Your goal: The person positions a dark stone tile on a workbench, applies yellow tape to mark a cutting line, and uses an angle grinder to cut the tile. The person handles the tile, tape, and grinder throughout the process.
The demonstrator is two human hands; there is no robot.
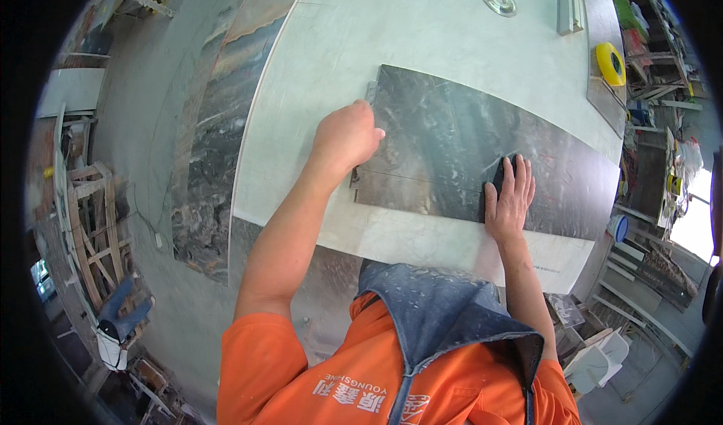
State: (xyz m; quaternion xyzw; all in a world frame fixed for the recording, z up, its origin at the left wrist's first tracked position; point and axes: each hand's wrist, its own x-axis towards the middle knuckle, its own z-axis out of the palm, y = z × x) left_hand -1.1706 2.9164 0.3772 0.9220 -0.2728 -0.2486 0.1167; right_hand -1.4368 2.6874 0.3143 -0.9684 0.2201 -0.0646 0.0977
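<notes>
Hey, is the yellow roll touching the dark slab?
Apart: the head view shows the pale tabletop between the yellow roll and the dark slab.

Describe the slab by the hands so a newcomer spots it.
Find the big pale surface mid-view. On its near part lies the slab, left hand at its left end, right hand over its near edge. Its dark, pale-streaked face sets it apart from the cream strip along that edge.

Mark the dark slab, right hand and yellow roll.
Dark slab (444, 143), head view: middle of top face
Right hand (510, 203), head view: back of hand
Yellow roll (604, 63), head view: outer side
</notes>
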